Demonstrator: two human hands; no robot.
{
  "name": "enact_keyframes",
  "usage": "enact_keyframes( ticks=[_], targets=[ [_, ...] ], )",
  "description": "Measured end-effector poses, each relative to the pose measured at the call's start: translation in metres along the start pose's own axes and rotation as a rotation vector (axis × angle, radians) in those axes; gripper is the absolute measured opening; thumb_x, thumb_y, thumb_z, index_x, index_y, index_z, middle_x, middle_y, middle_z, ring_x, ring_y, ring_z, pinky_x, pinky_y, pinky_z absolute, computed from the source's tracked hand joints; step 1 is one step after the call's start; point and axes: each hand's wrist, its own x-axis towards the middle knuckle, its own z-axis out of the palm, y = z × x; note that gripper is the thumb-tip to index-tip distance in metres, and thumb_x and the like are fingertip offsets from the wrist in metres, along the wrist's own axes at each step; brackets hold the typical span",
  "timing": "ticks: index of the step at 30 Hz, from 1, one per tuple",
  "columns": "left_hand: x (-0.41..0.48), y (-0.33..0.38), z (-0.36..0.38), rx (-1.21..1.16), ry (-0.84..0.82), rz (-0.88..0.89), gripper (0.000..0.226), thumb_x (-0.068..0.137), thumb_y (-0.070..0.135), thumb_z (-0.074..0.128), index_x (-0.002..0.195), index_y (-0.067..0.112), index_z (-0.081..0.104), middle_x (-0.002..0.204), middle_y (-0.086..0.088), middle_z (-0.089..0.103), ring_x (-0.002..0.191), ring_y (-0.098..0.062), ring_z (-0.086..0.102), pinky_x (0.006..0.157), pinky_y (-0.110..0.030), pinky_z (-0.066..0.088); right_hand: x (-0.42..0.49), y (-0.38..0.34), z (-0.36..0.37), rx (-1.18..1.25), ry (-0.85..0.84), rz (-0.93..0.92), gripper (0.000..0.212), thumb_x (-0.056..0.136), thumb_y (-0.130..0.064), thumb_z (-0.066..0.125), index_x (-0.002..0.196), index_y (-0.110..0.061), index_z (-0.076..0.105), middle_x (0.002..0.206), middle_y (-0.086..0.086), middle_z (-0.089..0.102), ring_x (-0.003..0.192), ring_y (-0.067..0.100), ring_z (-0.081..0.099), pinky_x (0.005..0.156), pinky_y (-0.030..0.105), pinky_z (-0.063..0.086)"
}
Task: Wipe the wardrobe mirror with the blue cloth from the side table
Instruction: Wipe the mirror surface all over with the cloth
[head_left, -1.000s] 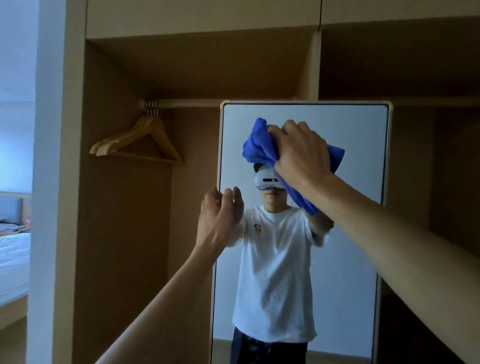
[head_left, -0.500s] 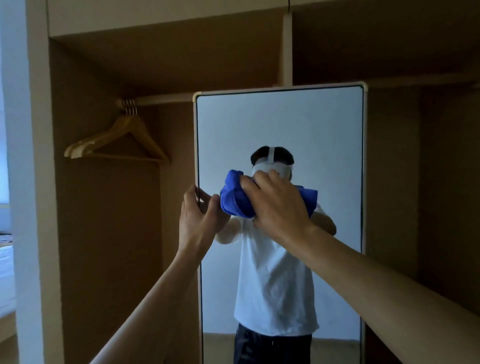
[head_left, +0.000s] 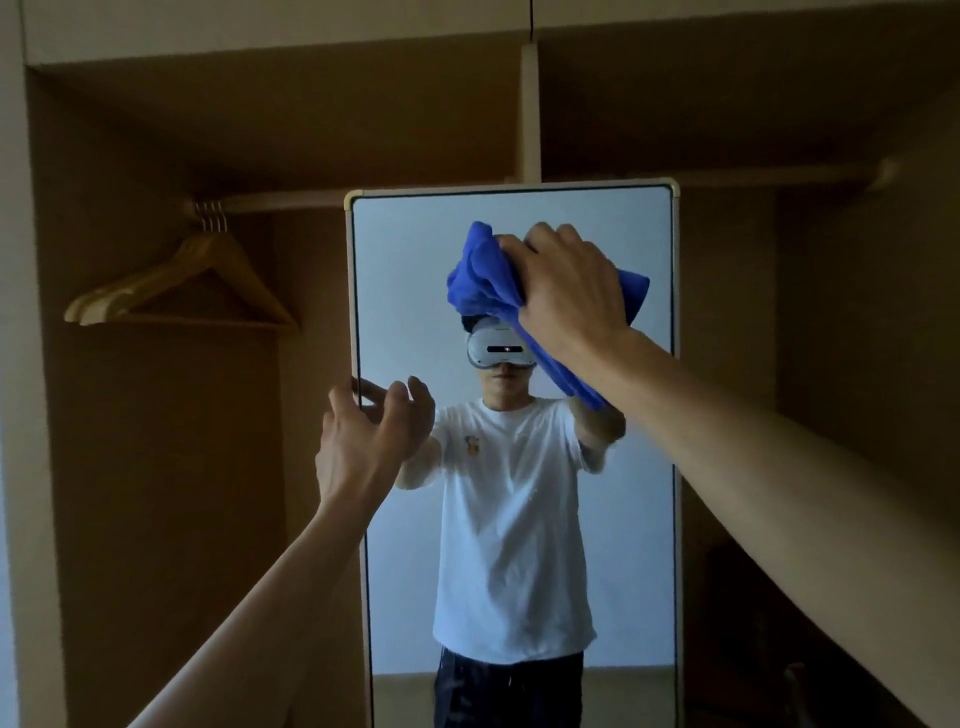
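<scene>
A tall mirror (head_left: 410, 270) with a pale frame stands inside an open wooden wardrobe. My right hand (head_left: 566, 286) presses a bunched blue cloth (head_left: 480, 278) against the upper part of the glass. The cloth's tail hangs down below my wrist. My left hand (head_left: 369, 441) is at the mirror's left edge, fingers curled around the frame at mid height. The glass reflects a person in a white T-shirt with a headset.
Several wooden hangers (head_left: 182, 286) hang from the rail (head_left: 280, 200) in the left compartment. A vertical divider (head_left: 531, 109) rises above the mirror. The right compartment (head_left: 831, 364) is dark and open.
My right hand has carried the cloth up from mid glass to the upper part of the mirror. The view has shifted downward. My left hand stays at the left frame edge.
</scene>
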Motion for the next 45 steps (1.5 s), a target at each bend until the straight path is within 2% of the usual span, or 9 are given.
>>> enact_keyframes(
  ticks=[7, 12, 16, 21, 25, 29, 33, 39, 45],
  targets=[
    [-0.003, 0.002, 0.011, -0.048, 0.043, -0.042, 0.057, 0.095, 0.056, 0.053, 0.141, 0.024, 0.04, 0.137, -0.009, 0.053, 0.116, -0.032, 0.059, 0.1, -0.055, 0.051, -0.037, -0.007, 0.013, -0.053, -0.034, -0.071, 0.044, 0.077, -0.016, 0.07, 0.119, -0.02, 0.058, 0.096, 0.002, 0.06, 0.086, 0.028, 0.055, 0.066, 0.034, 0.028],
    [-0.006, 0.0, 0.013, -0.05, 0.052, -0.042, 0.058, 0.093, 0.054, 0.053, 0.142, 0.025, 0.042, 0.139, -0.009, 0.051, 0.121, -0.033, 0.057, 0.101, -0.056, 0.049, -0.076, -0.014, 0.024, 0.022, -0.029, -0.088, 0.041, 0.07, -0.015, 0.078, 0.109, -0.019, 0.066, 0.086, -0.001, 0.062, 0.076, 0.023, 0.055, 0.066, 0.029, 0.027],
    [-0.009, 0.0, 0.011, -0.041, 0.047, -0.022, 0.063, 0.091, 0.057, 0.052, 0.144, 0.025, 0.038, 0.139, -0.009, 0.051, 0.121, -0.033, 0.057, 0.101, -0.057, 0.048, -0.093, -0.011, 0.025, 0.059, -0.054, -0.12, 0.038, 0.076, -0.012, 0.073, 0.112, -0.015, 0.065, 0.088, 0.002, 0.062, 0.077, 0.024, 0.054, 0.066, 0.03, 0.028],
    [-0.01, 0.0, 0.011, -0.012, 0.042, -0.014, 0.072, 0.096, 0.056, 0.052, 0.155, 0.022, 0.026, 0.146, -0.01, 0.049, 0.123, -0.034, 0.057, 0.102, -0.056, 0.048, -0.071, 0.006, 0.008, 0.043, -0.114, -0.063, 0.031, 0.082, -0.021, 0.064, 0.113, -0.022, 0.058, 0.095, 0.001, 0.059, 0.085, 0.026, 0.054, 0.068, 0.033, 0.03],
    [-0.009, 0.0, 0.015, -0.008, 0.048, -0.029, 0.073, 0.095, 0.055, 0.053, 0.155, 0.023, 0.025, 0.148, -0.012, 0.045, 0.126, -0.035, 0.054, 0.103, -0.056, 0.047, -0.043, 0.038, -0.011, -0.004, -0.05, 0.028, 0.035, 0.09, -0.02, 0.057, 0.125, -0.021, 0.053, 0.099, 0.006, 0.055, 0.09, 0.03, 0.052, 0.072, 0.04, 0.038],
    [-0.008, 0.001, 0.023, 0.0, 0.083, -0.033, 0.075, 0.096, 0.054, 0.053, 0.155, 0.022, 0.022, 0.15, -0.015, 0.041, 0.131, -0.038, 0.048, 0.105, -0.058, 0.045, -0.026, 0.062, -0.022, 0.014, -0.017, 0.066, 0.03, 0.09, -0.014, 0.055, 0.12, -0.015, 0.055, 0.1, 0.01, 0.057, 0.093, 0.033, 0.053, 0.075, 0.045, 0.043],
    [-0.01, 0.001, 0.033, 0.013, 0.137, -0.039, 0.08, 0.097, 0.053, 0.053, 0.159, 0.018, 0.017, 0.154, -0.019, 0.035, 0.139, -0.04, 0.039, 0.109, -0.059, 0.041, -0.041, 0.059, -0.015, 0.021, -0.035, 0.03, 0.028, 0.091, -0.018, 0.056, 0.119, -0.017, 0.056, 0.098, 0.006, 0.058, 0.091, 0.029, 0.053, 0.073, 0.04, 0.042],
    [-0.012, 0.0, 0.04, 0.022, 0.163, -0.032, 0.082, 0.096, 0.051, 0.054, 0.159, 0.016, 0.014, 0.156, -0.022, 0.03, 0.142, -0.041, 0.032, 0.113, -0.06, 0.035, -0.092, 0.043, 0.002, 0.058, -0.111, -0.046, 0.04, 0.082, -0.015, 0.064, 0.121, -0.016, 0.06, 0.097, 0.004, 0.061, 0.087, 0.028, 0.054, 0.07, 0.037, 0.038],
    [-0.016, 0.003, 0.037, 0.022, 0.149, -0.041, 0.082, 0.096, 0.049, 0.054, 0.159, 0.017, 0.014, 0.156, -0.022, 0.03, 0.142, -0.04, 0.032, 0.113, -0.059, 0.034, -0.103, 0.045, 0.001, 0.075, -0.154, -0.056, 0.033, 0.085, -0.016, 0.056, 0.118, -0.021, 0.058, 0.095, 0.0, 0.058, 0.085, 0.024, 0.052, 0.069, 0.033, 0.037]
  ],
)
